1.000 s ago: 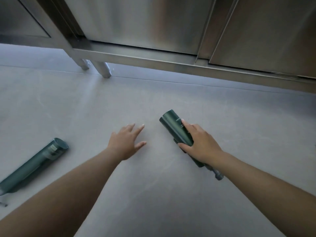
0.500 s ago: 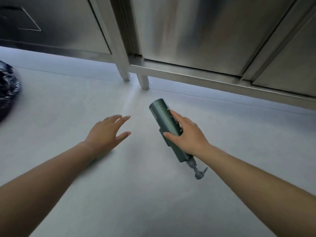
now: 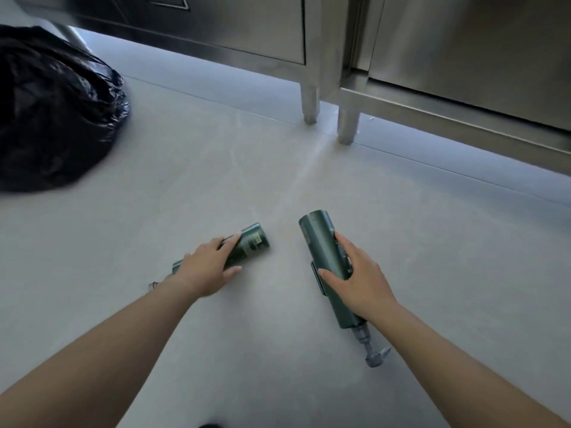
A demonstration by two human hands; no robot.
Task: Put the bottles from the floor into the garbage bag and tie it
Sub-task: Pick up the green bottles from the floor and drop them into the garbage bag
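Two dark green pump bottles are in view over a pale grey floor. My right hand [image 3: 358,281] is closed around one green bottle [image 3: 319,242], held off the floor with its base pointing away and its grey pump head toward me. A second green bottle [image 3: 251,244] lies on its side on the floor, and my left hand [image 3: 207,267] rests over its middle with the fingers curling around it. The black garbage bag [image 3: 55,112] sits crumpled on the floor at the far left, apart from both hands.
Stainless steel cabinets [image 3: 448,50] stand along the back on short metal legs [image 3: 310,105], with a gap beneath them. Bare floor [image 3: 216,168] lies between the bag and the bottles.
The view swung left, bringing the garbage bag into sight. My left hand, open half a second ago, now lies on the second bottle. My right hand still holds its bottle.
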